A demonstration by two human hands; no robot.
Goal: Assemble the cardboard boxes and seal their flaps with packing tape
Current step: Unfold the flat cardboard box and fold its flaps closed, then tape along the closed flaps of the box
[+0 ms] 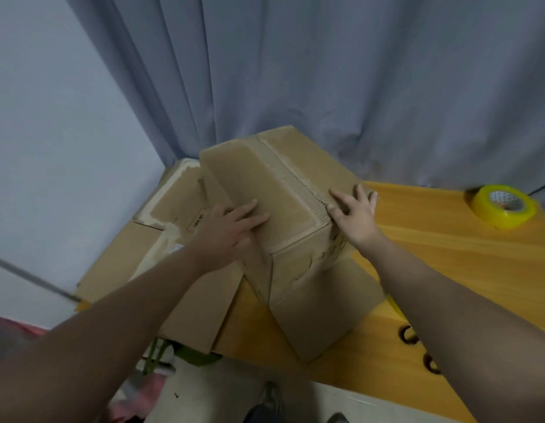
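Note:
A brown cardboard box (304, 288) stands upright on the wooden table (466, 270), its top flaps folded down. The left top flap (256, 181) sits slightly raised beside the centre seam. My left hand (228, 233) lies flat on that flap near its front edge, fingers spread. On the right flap, my right hand (353, 212) presses down with its fingertips at the seam. A roll of yellow packing tape (503, 206) lies on the table at the far right, well away from both hands.
Flattened cardboard boxes (173, 203) with old tape marks lie stacked to the left of the box, reaching past the table's edge. A grey curtain (326, 71) hangs close behind. Scissor handles (417, 346) show under my right forearm. The floor below holds cluttered items.

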